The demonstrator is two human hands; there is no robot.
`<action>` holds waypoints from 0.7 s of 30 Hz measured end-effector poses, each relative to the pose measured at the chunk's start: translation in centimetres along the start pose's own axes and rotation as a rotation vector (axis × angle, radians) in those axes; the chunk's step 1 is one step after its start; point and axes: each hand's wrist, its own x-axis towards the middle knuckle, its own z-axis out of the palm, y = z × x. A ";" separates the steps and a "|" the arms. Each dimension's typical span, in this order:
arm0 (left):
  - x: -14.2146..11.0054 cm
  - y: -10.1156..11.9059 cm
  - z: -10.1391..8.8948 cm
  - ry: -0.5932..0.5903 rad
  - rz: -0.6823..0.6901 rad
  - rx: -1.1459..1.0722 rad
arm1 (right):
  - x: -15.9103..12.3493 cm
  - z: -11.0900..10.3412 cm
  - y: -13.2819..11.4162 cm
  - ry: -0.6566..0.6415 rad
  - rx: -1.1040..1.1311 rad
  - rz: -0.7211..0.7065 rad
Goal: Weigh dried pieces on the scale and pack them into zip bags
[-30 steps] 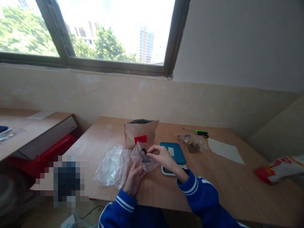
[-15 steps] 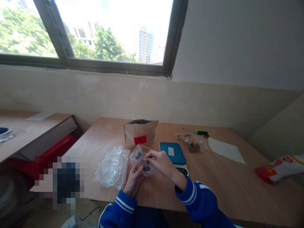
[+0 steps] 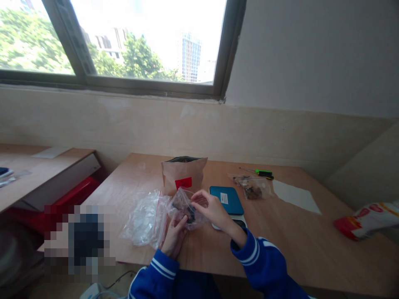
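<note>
You are holding a clear zip bag (image 3: 184, 210) with dark pieces inside just above the tabletop (image 3: 280, 245). Your left hand (image 3: 174, 237) is gripping its lower side, with the left fingers (image 3: 181, 226) together against the plastic. Your right hand (image 3: 213, 210) is curving over the bag, its right fingers (image 3: 197, 197) touching the top; I can't tell if they're clamping it. A flat zip bag (image 3: 145, 220) is lying just beside your left hand, and a kraft pouch (image 3: 183, 174) with a red label is standing behind. A blue-topped scale (image 3: 227, 203) is sitting near your right hand.
</note>
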 end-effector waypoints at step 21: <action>0.1 -0.3 -0.2 -0.002 0.007 0.013 | 1.3 -1.0 -0.9 -0.052 -0.168 -0.164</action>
